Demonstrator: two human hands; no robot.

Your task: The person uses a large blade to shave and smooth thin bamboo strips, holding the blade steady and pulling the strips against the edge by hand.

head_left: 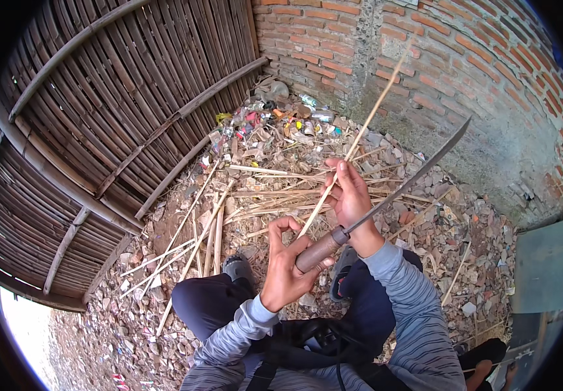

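Observation:
My left hand (289,270) is wrapped round the brown handle of a machete (417,174). Its long dark blade slants up to the right and passes in front of my right wrist. The left index finger is crooked away from the handle, near the lower end of a thin bamboo strip (374,114). My right hand (351,199) pinches that strip between thumb and fingers. Pale and narrow, the strip points up and to the right, toward the brick wall. Whether the left fingers also touch its lower end, I cannot tell.
Bamboo strips (275,207) lie scattered over the rubble ground beyond my feet. Litter (294,120) is heaped in the far corner. A slatted bamboo wall (131,98) stands left, a brick wall (464,72) right. Part of another person (483,368) shows at lower right, below a grey panel (545,267).

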